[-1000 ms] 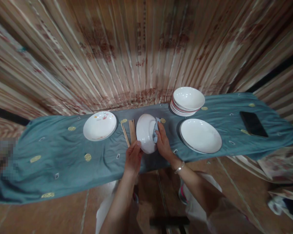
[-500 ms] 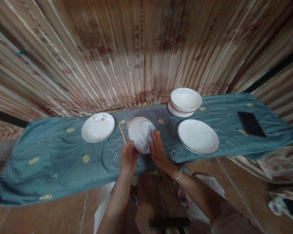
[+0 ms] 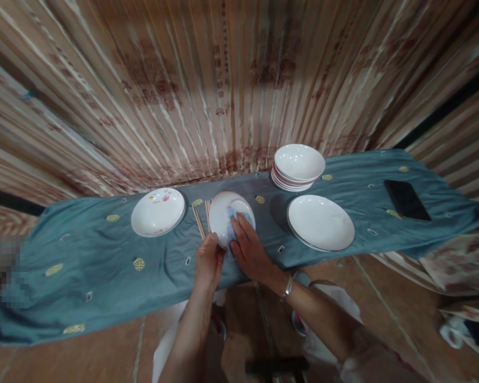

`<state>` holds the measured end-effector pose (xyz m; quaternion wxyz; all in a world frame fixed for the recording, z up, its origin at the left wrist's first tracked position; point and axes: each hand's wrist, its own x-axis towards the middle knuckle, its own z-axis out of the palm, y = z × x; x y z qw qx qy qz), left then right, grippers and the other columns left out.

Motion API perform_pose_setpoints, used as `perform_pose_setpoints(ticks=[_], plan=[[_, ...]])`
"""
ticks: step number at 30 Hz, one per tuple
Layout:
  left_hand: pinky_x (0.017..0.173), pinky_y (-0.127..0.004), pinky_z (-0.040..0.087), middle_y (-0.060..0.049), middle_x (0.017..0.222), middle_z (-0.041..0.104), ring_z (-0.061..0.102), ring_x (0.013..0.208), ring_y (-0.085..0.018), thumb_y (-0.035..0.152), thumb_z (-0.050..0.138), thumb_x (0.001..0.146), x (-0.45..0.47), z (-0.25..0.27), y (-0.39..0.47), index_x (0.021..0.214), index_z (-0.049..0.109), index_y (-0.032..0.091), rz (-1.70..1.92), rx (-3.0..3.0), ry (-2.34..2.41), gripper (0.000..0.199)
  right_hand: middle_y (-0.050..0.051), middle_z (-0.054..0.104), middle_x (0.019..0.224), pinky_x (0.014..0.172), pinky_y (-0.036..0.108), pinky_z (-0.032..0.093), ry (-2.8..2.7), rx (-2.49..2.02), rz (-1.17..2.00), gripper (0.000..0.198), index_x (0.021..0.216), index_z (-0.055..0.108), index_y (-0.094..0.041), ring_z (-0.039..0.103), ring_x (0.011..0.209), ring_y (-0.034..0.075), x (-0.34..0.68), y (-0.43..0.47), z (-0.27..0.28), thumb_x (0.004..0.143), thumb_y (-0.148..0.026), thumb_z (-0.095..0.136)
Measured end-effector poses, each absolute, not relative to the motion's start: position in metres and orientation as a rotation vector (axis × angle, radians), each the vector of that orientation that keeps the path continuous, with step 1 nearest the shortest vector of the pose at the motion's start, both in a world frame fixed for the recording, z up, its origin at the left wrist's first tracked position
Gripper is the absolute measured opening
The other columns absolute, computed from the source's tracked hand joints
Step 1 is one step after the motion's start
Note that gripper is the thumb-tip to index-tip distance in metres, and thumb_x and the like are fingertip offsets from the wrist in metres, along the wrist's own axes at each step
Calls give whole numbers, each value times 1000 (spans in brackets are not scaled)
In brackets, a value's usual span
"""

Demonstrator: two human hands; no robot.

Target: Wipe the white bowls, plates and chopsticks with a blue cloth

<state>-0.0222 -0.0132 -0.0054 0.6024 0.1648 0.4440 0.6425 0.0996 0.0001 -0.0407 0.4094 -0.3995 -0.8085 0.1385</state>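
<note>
- Left hand (image 3: 208,260): grip is pinching the white bowl (image 3: 219,217) at its near-left rim, thumb showing on the outside.
- Right hand (image 3: 250,249): grip is holding the blue cloth (image 3: 231,230) against the bowl's underside, fingers lying over it.
- Bowl is hanging or resting between both hands, tilted, base facing up toward the head camera. Can't tell if its lower rim is touching the surface (image 3: 115,250).
- Step is reading as wiping the base. Doing it well probably means the left grip is bracing while the cloth is following the foot ring all round, pressure staying light and even.
- Left thumb is covering only a bit of rim; glaze is likely being slick, so fingers behind should be backing it up.
- Chopsticks (image 3: 198,221) are lying just left of the bowl, more of them partly hiding behind it. Tilting should be clearing these.
- Further right, white plates (image 3: 321,222) are sitting apart, a bowl stack (image 3: 299,169) standing behind them; the right elbow should be avoiding both.
- Floral dish (image 3: 158,214) is resting left, beyond the chopsticks.
</note>
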Motion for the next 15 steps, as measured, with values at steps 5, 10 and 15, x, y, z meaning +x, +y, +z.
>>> perform_pose_setpoints(ticks=[5,10,15], plan=[[51,-20,42,0,68,59,50,57,-10,30,76,70,-21,-4,-16,70,64,18,1462,425,1045,17,13,16,160,118,51,26,-2007,-1007,344,64,154,1,-19,15,148,24,101,6,-36,99,-25,32],[55,-22,45,-3,76,64,54,64,-13,32,76,70,-19,-1,-19,72,66,19,1453,459,1027,17,12,18,159,119,50,24,-1987,-1022,388,60,154,8,-18,17,148,24,105,15,-36,99,-30,31],[61,-20,47,-3,83,68,58,71,-12,34,77,70,-17,1,-20,80,69,18,1452,470,993,21,13,24,158,119,50,25,-1952,-1073,432,57,152,19,-16,21,147,24,110,24,-39,100,-36,29]])
